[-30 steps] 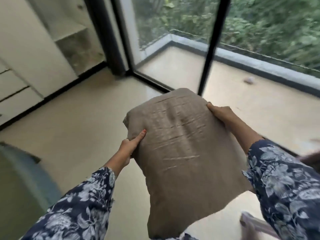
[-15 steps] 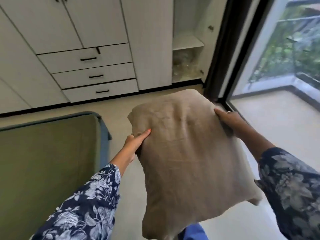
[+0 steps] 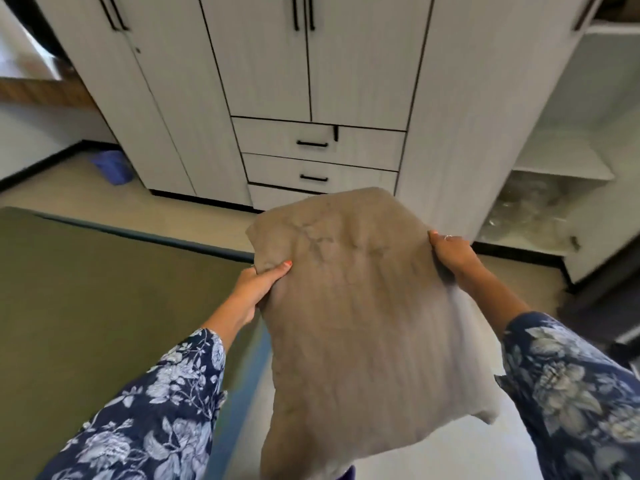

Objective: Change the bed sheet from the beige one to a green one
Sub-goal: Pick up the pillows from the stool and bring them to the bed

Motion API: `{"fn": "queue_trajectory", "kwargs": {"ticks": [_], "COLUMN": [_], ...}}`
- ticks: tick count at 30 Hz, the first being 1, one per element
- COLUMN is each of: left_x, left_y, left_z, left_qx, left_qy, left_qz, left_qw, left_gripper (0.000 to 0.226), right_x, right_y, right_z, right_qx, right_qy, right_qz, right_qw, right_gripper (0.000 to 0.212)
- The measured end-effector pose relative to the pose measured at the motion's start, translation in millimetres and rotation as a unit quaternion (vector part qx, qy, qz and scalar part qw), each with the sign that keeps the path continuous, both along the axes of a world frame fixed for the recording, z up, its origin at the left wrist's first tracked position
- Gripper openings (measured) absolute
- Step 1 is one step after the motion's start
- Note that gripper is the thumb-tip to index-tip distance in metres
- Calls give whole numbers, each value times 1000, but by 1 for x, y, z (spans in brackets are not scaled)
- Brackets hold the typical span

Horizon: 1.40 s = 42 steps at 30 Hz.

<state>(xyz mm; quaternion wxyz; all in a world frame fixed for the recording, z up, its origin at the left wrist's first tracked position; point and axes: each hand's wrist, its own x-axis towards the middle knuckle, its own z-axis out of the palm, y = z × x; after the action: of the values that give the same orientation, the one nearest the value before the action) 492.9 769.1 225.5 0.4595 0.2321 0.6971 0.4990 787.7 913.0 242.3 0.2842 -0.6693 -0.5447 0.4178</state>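
- Bed (image 3: 104,299): green sheet already covers the visible part, lower left.
- Beige pillow (image 3: 363,323): held in the air beside the bed's right edge.
- Left hand (image 3: 258,285) and right hand (image 3: 450,252) each grip a pillow side.
- Remaining, likely: place the pillow on the bed.

We have a single head-worn, wide-angle view, so no second view shares the scene. We look forward and steeply down from standing height, facing the wardrobe (image 3: 311,64) across a strip of floor (image 3: 104,195). Nearest the lens are the two forearms; the bed (image 3: 86,289) fills our lower left, open shelves (image 3: 568,161) the right edge.
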Motion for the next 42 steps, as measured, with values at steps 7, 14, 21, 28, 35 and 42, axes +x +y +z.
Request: {"fn": "queue_trajectory", "kwargs": {"ticks": [7, 14, 21, 28, 35, 42], "left_x": [-107, -181, -248, -309, -434, -568], "left_y": [154, 294, 434, 521, 558, 575], "left_z": [22, 31, 30, 42, 41, 52], "left_qx": [-1, 30, 51, 74, 69, 62], "left_qy": [-17, 3, -13, -42, -31, -30], "left_qz": [52, 95, 219, 359, 477, 539], "left_qw": [998, 995, 974, 929, 876, 840], "left_gripper": [34, 52, 53, 31, 47, 56], "right_x": [-117, -208, -313, -456, -646, -827], "right_y": [173, 331, 519, 652, 724, 756], "right_z": [9, 24, 39, 65, 58, 70], "right_qx": [20, 59, 66, 85, 92, 118], "right_qy": [3, 5, -15, -27, -23, -24], "right_qz": [28, 69, 160, 305, 426, 519], "right_qw": [999, 996, 985, 948, 900, 846], "right_gripper": [54, 51, 48, 52, 47, 48]}}
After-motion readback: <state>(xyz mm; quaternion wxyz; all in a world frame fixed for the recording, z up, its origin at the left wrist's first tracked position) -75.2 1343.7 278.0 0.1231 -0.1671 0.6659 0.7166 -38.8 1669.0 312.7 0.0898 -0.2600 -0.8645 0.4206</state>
